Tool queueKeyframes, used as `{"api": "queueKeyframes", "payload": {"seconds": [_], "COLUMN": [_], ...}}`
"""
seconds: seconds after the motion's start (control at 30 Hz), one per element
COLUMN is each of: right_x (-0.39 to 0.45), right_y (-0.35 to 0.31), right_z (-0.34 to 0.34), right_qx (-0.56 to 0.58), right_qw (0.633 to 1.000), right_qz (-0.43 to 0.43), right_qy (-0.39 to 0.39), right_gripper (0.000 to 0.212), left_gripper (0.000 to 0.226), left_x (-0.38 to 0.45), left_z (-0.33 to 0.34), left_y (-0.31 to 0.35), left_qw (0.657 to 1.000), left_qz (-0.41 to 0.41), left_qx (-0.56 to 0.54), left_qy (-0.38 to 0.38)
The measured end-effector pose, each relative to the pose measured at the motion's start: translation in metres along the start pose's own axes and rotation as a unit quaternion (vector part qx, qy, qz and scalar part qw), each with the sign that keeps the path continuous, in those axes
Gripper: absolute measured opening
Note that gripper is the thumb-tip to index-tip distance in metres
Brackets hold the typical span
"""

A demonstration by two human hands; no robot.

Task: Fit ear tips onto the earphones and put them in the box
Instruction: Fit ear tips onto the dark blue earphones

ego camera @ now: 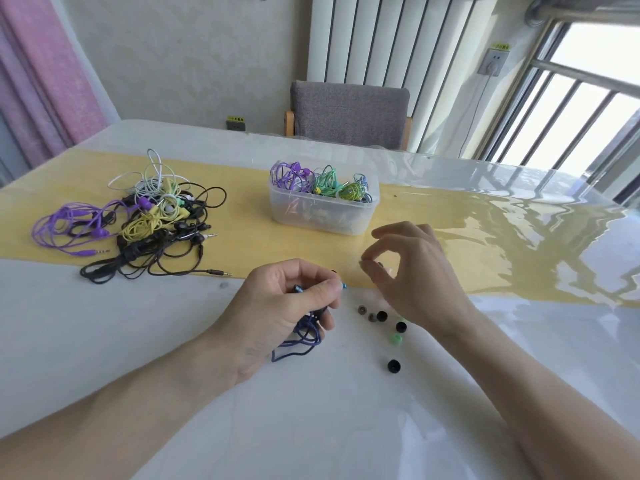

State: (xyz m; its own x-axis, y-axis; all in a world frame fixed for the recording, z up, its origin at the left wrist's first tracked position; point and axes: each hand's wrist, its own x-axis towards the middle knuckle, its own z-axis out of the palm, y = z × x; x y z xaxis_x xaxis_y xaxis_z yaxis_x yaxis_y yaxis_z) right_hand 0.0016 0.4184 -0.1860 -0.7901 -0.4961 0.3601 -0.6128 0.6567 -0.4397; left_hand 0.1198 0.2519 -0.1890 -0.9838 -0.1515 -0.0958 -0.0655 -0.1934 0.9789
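Fitting step: left hand (277,306) gripping blue earphone (304,327), right hand (408,268) pinching something small, likely a tip. Next: seat onto nozzle.

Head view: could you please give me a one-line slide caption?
Left hand grips blue earphones; right hand hovers over loose ear tips near the box.

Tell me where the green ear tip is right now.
In the head view, the green ear tip lies on the white table, just below the right hand, among the loose black ear tips.
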Motion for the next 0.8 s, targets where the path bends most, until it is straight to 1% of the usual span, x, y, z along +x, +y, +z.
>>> {"api": "queueKeyframes", "payload": {"seconds": [0.07, 0.1, 0.13, 0.17, 0.23, 0.3, 0.37, 0.43, 0.57, 0.67, 0.8], "right_x": [-0.004, -0.008, -0.013, -0.018, -0.027, -0.032, -0.034, -0.035, -0.037, -0.038, -0.038], "right_y": [-0.007, -0.013, -0.019, -0.024, -0.032, -0.035, -0.035, -0.035, -0.038, -0.039, -0.037], "right_z": [-0.004, -0.007, -0.01, -0.012, -0.015, -0.015, -0.016, -0.016, -0.02, -0.02, -0.019], "right_qx": [0.04, 0.072, 0.115, 0.167, 0.274, 0.37, 0.437, 0.461, 0.431, 0.456, 0.461], "right_qw": [0.995, 0.99, 0.984, 0.978, 0.958, 0.926, 0.894, 0.881, 0.897, 0.886, 0.881], "right_qz": [-0.028, -0.031, -0.024, -0.009, 0.031, 0.07, 0.097, 0.098, 0.074, 0.063, 0.064], "right_qy": [0.086, 0.118, 0.131, 0.125, 0.077, 0.011, -0.029, -0.046, -0.059, -0.059, -0.083], "right_gripper": [0.005, 0.005, 0.006, 0.007, 0.01, 0.016, 0.018, 0.016, 0.016, 0.016, 0.011], "left_gripper": [0.02, 0.019, 0.017, 0.015, 0.02, 0.028, 0.029, 0.026, 0.024, 0.024, 0.023], "left_x": [0.0, 0.001, 0.001, 0.001, 0.001, 0.001, 0.001, 0.002, 0.001, 0.002, 0.003], "left_z": [-0.001, -0.002, -0.002, -0.002, -0.002, -0.001, -0.001, -0.001, 0.0, -0.001, -0.003], "left_y": [0.0, 0.001, 0.001, 0.001, 0.001, 0.0, 0.0, 0.0, -0.001, -0.002, -0.002], "left_qw": [1.0, 1.0, 0.999, 0.999, 0.998, 0.998, 0.997, 0.997, 0.997, 0.997, 0.996], "left_qz": [0.014, 0.023, 0.032, 0.04, 0.055, 0.067, 0.074, 0.078, 0.08, 0.08, 0.085], "left_qx": [-0.004, -0.003, -0.002, 0.0, 0.002, 0.0, -0.004, -0.006, 0.0, 0.006, 0.01], "left_qy": [0.007, 0.007, 0.005, 0.003, 0.008, 0.019, 0.026, 0.027, 0.016, 0.019, 0.024]}}
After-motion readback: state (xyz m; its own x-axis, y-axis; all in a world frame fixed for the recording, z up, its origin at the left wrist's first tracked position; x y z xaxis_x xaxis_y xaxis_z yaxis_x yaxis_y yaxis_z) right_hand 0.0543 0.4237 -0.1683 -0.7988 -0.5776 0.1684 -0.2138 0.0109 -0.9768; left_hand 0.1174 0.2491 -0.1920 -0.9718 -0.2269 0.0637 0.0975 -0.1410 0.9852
